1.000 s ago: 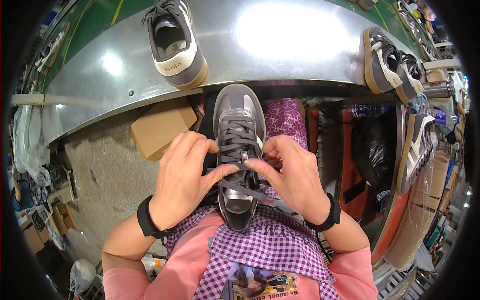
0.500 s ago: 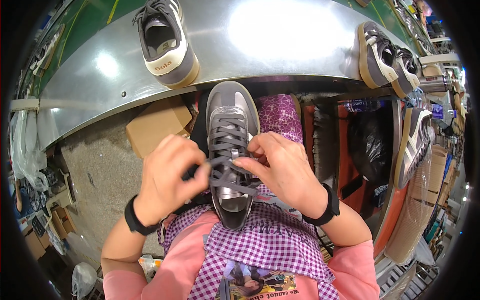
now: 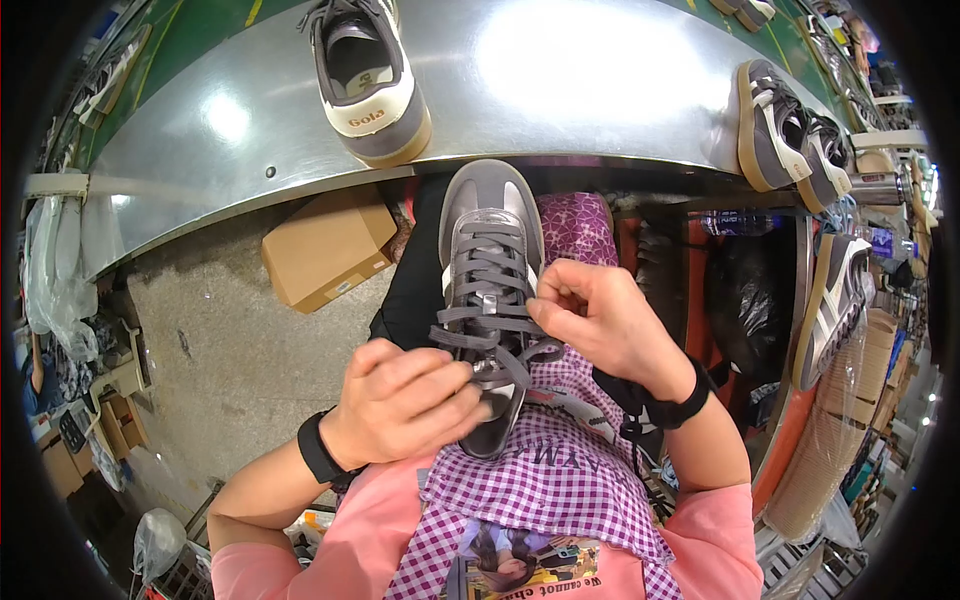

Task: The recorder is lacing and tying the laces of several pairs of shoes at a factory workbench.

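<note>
A grey sneaker (image 3: 470, 200) with a silver tongue rests toe-away on my lap, its heel toward me. Its flat grey shoelace (image 3: 490, 240) is crossed through the eyelets, with loose loops and bends lying over the upper part of the tongue. At the right eyelet edge, my right hand (image 3: 600, 315) closes thumb and index finger in a pinch on the lace. My left hand (image 3: 410, 400) hovers by the left side of the heel opening, fingers curled; its fingertips are blurred, and whether they hold any lace does not show.
Across the front runs a shiny metal bench (image 3: 270, 110) carrying another grey sneaker (image 3: 375, 110). A pair of sneakers (image 3: 775, 130) stands at its right end, and a single sneaker (image 3: 835, 300) sits on the right side. A cardboard box (image 3: 330, 250) lies on the floor.
My left hand has moved from the laces down toward the heel. My right hand has shifted slightly right, still at the lace. The loose lace lies differently across the tongue.
</note>
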`<state>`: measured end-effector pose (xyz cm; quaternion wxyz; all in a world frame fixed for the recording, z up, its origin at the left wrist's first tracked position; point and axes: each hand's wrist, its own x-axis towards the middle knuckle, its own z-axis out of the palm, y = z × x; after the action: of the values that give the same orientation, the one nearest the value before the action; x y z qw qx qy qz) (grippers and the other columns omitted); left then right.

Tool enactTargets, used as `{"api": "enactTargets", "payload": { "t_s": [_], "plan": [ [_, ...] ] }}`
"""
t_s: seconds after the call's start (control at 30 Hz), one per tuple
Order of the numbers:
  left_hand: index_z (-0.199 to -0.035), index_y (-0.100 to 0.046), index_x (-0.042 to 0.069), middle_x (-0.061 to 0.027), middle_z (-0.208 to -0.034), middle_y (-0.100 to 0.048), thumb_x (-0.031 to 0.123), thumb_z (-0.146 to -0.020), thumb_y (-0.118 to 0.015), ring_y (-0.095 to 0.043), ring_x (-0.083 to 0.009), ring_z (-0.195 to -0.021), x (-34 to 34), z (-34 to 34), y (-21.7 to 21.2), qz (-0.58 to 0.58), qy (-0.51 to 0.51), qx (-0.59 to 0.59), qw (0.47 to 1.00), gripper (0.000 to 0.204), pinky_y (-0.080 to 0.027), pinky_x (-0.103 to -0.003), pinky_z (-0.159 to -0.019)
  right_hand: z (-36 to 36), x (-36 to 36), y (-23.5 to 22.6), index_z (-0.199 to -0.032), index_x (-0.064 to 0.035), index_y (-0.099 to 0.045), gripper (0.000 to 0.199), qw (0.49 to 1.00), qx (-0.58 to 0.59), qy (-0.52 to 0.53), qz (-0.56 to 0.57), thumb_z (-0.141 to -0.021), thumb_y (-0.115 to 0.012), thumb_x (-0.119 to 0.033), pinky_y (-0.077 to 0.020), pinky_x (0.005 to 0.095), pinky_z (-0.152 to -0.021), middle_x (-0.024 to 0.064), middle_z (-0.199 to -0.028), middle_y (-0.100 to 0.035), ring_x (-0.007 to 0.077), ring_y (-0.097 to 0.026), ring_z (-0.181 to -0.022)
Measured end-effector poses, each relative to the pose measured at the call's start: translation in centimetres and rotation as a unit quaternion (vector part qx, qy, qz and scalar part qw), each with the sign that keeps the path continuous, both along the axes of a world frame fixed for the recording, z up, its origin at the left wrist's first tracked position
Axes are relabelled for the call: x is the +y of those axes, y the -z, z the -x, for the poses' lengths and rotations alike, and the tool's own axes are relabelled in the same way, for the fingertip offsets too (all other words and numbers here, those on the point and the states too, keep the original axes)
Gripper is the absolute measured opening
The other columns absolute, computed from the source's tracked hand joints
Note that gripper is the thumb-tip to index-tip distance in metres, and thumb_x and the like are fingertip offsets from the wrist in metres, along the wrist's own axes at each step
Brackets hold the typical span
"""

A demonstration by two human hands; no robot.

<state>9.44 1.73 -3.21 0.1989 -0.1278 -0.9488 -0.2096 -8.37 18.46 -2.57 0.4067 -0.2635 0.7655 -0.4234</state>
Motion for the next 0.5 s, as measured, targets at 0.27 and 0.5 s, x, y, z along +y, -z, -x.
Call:
{"api": "enactTargets", "payload": {
  "t_s": [0.27, 0.5],
  "plan": [
    [-0.084, -0.061, 0.005, -0.0086, -0.091, -0.053, 0.021, -0.064, -0.082, -0.052, -0.0283, -0.085, -0.7, 2.8, -1.1, -0.181, -0.134, -0.139, 0.964, 0.033, -0.042, -0.039, -0.073, -1.8, 0.1, 1.0, -0.092, -0.0004, -0.063, 0.018, 0.970, -0.196, 0.040, 0.135, -0.093, -0.062, -0.018, -0.0335, 0.0210, -0.053, -0.0075, -0.068, -0.054, 0.0017, -0.043, -0.061],
    [-0.073, -0.063, 0.004, -0.0060, -0.085, -0.050, 0.015, -0.074, -0.076, -0.049, -0.0223, -0.082, -1.5, 2.9, -0.8, -0.371, -0.032, -0.207, 0.905, 0.017, -0.039, -0.032, -0.073, -2.1, 1.0, 1.7, -0.094, -0.0041, -0.063, 0.013, 0.930, -0.305, 0.145, 0.147, -0.095, -0.059, -0.017, -0.0362, 0.0171, -0.060, -0.0050, -0.079, -0.057, 0.0015, -0.047, -0.070]
  ]
}}
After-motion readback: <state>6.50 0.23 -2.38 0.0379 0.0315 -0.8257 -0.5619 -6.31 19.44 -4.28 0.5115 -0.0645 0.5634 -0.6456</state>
